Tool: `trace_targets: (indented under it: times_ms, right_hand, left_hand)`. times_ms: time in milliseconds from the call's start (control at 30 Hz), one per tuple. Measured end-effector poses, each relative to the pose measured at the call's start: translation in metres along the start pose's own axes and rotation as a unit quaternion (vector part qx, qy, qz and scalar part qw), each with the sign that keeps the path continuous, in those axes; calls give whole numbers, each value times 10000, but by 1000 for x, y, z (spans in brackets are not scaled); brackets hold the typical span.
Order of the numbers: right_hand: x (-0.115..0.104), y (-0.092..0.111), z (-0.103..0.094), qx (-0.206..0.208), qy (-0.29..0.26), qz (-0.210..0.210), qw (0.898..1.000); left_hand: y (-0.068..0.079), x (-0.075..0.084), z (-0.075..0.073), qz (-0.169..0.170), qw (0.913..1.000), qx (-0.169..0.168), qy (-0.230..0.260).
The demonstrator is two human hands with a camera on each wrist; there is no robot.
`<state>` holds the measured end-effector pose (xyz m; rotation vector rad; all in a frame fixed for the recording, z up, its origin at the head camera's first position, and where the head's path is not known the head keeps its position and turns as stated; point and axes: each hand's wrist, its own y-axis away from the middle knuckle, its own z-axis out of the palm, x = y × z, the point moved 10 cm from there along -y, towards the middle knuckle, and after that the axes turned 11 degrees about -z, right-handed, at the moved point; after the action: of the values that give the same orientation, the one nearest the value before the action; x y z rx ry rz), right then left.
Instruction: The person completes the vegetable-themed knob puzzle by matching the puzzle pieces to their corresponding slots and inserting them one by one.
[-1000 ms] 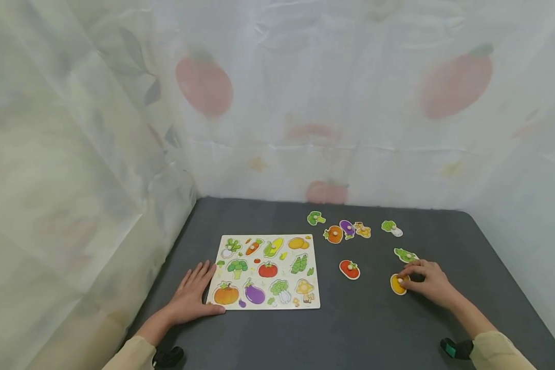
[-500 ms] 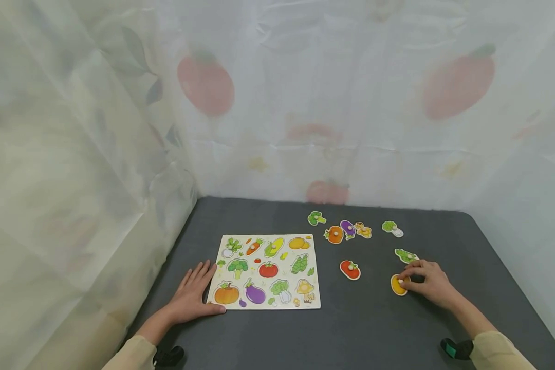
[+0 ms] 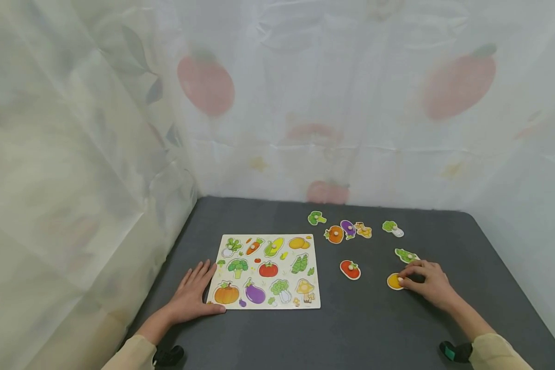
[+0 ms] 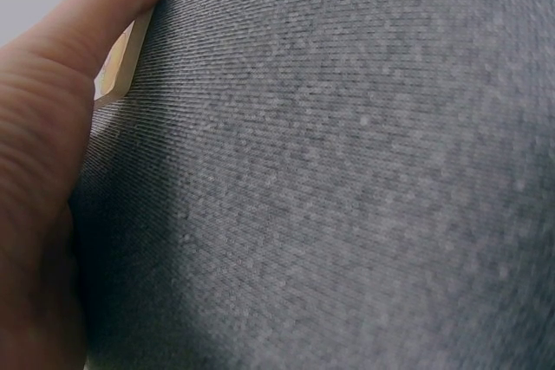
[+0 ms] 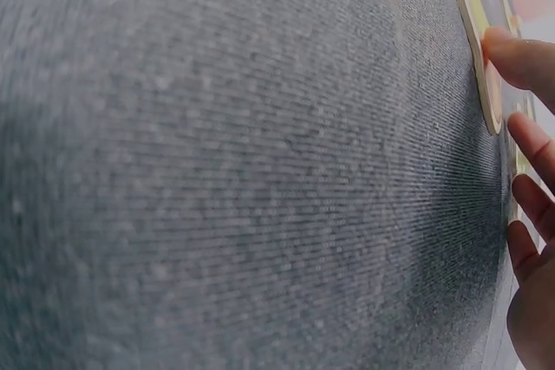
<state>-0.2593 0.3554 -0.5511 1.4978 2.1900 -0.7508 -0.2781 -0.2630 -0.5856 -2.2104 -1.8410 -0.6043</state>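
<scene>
My left hand (image 3: 191, 293) lies flat with spread fingers at the left edge of a vegetable puzzle board (image 3: 284, 270), its thumb along the near left corner. The left wrist view shows that thumb beside the board's pale edge (image 4: 130, 62). Over on the right, my right hand (image 3: 427, 282) pinches a yellow puzzle piece (image 3: 392, 281) at its knob between thumb and finger. From the right wrist the piece (image 5: 479, 49) appears nearly edge-on, close over the cloth. A green pea-pod piece (image 3: 404, 255) lies just beyond the right fingers. A tomato piece (image 3: 350, 270) lies between hand and board.
Toward the back of the grey table (image 3: 351, 329) lie a broccoli piece (image 3: 316, 218), a pumpkin piece (image 3: 335, 235), an eggplant piece (image 3: 348, 228), a mushroom piece (image 3: 363, 230) and a cabbage piece (image 3: 392, 228). Printed curtains (image 3: 268, 174) enclose the back and sides.
The yellow piece has turned and shifted slightly left and away from me in my right fingers. My left hand and the board stay where they were.
</scene>
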Motion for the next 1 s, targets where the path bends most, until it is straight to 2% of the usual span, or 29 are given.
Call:
trace_targets:
  times_ms: [167,467,700,867,1000]
  right_hand:
    - [-1,0,-1,-35,-29,-42,10000]
    - [-15,-5,-2,161,249,-549,9980]
    - [-16,-11,3,291,342,-524,9976]
    - [-20,-23,4,508,273,-529,9969]
    - [-31,-41,10,574,-14,-550,9968]
  left_hand:
    - [0,0,0,-27,10000,-20,3]
    - [0,1,0,-34,10000,-33,24]
    - [0,0,1,-26,10000,-49,-9]
    - [0,0,1,-31,10000,-42,-50]
    - [0,2,-1,0,10000,-17,-36]
